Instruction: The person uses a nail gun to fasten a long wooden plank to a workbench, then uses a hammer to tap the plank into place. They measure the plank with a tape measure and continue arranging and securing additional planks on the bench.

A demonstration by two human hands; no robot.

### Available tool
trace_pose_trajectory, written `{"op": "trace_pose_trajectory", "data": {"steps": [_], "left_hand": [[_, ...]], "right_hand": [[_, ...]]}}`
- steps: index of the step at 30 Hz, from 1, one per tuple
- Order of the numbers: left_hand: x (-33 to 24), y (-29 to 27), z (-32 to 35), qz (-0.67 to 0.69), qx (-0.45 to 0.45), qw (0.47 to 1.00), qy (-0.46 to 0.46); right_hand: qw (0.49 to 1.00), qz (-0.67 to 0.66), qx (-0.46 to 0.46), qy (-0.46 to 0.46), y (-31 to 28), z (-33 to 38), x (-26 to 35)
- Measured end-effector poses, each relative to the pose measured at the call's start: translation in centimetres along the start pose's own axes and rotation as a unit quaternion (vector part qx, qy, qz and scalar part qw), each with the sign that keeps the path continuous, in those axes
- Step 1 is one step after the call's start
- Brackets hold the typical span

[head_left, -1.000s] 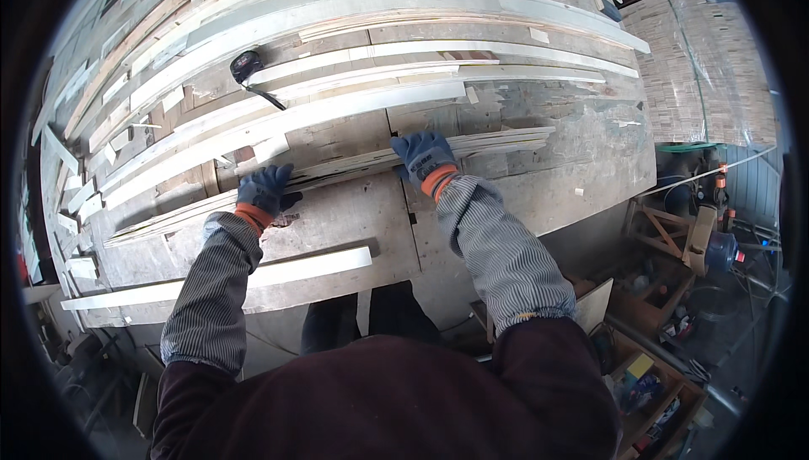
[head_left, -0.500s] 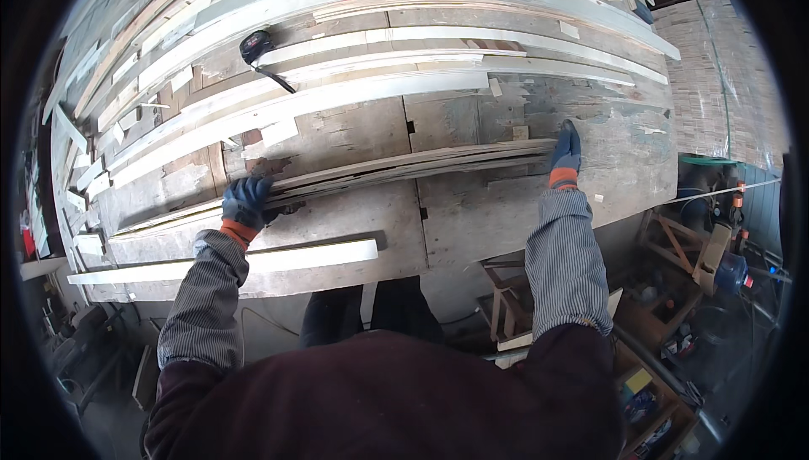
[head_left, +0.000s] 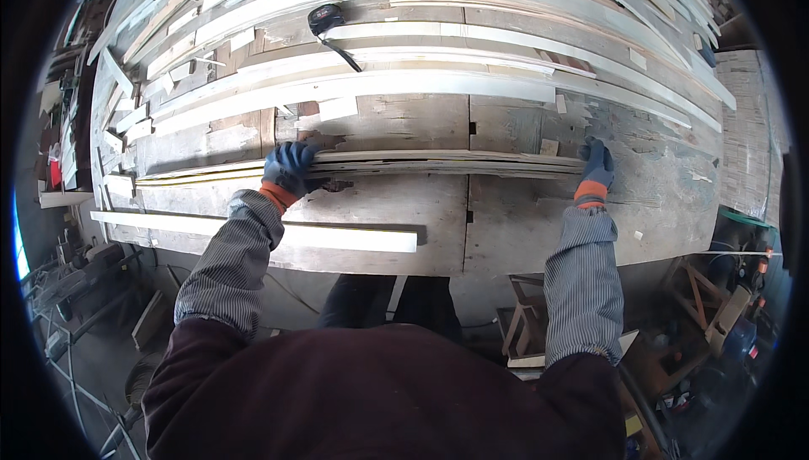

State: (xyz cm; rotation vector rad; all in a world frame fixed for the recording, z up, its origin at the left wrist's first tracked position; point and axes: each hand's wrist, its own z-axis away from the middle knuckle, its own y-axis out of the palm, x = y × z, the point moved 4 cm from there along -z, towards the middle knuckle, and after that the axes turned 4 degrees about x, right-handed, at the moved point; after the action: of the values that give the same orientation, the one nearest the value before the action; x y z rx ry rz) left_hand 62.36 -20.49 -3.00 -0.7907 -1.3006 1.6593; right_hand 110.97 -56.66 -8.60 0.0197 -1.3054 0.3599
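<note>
A bundle of long thin wood strips point(head_left: 438, 162) lies crosswise over the worn wooden table point(head_left: 522, 220). Both my hands wear blue gloves with orange cuffs. My left hand point(head_left: 289, 165) is closed over the bundle left of its middle, and the strips run on past it to the left, slightly fanned. At the bundle's right end, my right hand point(head_left: 597, 163) has its fingers bent around the strip ends. Nearer to me, a single pale strip point(head_left: 354, 236) lies close to the table's front edge.
A black tape measure point(head_left: 326, 18) rests beyond the bundle among many long pale strips point(head_left: 455, 85). Short offcuts point(head_left: 133, 119) are scattered at the left. Wrapped stacked boards point(head_left: 743, 131) stand past the table's right edge. Below on the right is a wooden frame point(head_left: 524, 321).
The view has shifted and turned, so the bundle now looks more level. My right hand's fingers, straighter and upright before, have bent around the strip ends. My left hand stays closed on the bundle.
</note>
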Motion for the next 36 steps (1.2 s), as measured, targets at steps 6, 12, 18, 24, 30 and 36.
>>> {"op": "trace_pose_trajectory", "data": {"steps": [6,12,18,24,30,36], "left_hand": [[1.7,1.1,-0.2,0.012,0.042,0.999,-0.003],[1.5,1.3,-0.5,0.013,0.000,1.000,0.019],[0.4,-0.3,-0.8,0.009,-0.002,1.000,-0.001],[-12.1,-4.8,-5.3,0.051,-0.136,0.987,0.066],[-14.4,-3.2,-9.6,0.217,0.058,0.972,0.074],[-13.7,-2.6,-9.1,0.218,0.017,0.974,0.057]], "right_hand": [[0.843,0.390,0.011,-0.370,5.9,5.7,8.1],[0.589,0.515,0.334,-0.525,18.5,16.5,7.0],[0.511,0.638,0.477,-0.324,20.4,15.4,3.2],[0.503,0.619,0.448,-0.404,20.6,15.7,3.6],[0.589,0.540,0.502,-0.330,22.3,15.8,8.5],[0.744,0.369,0.408,-0.379,35.9,15.7,14.6]]}}
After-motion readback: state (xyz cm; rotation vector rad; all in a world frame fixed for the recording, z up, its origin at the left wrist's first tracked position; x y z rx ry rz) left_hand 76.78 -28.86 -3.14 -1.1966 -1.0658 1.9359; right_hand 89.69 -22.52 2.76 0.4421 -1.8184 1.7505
